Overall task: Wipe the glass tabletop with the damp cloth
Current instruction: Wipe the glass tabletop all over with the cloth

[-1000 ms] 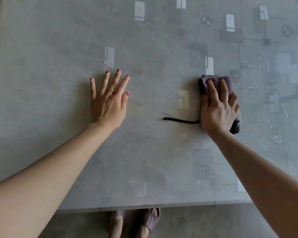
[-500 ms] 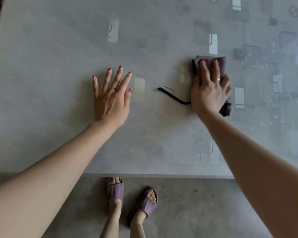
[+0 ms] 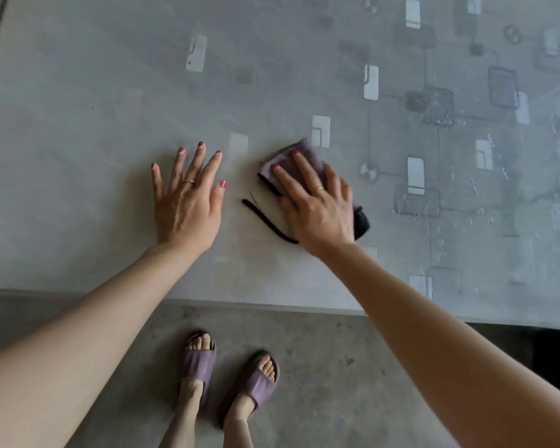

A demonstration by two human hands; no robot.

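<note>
Cloth [image 3: 299, 156] under flat right hand [image 3: 317, 205]

Below the near edge of the table lies a grey concrete floor [image 3: 320, 367], mottled with small dark specks. On it stand the person's two feet in mauve open-toed slide sandals, the left sandal [image 3: 197, 367] a little further forward than the right sandal [image 3: 257, 384], both pointing toward the table and set near each other. At the lower right, against the frame's edge, a dark shape [image 3: 555, 357] sits just under the table edge, too shadowed to identify.
</note>
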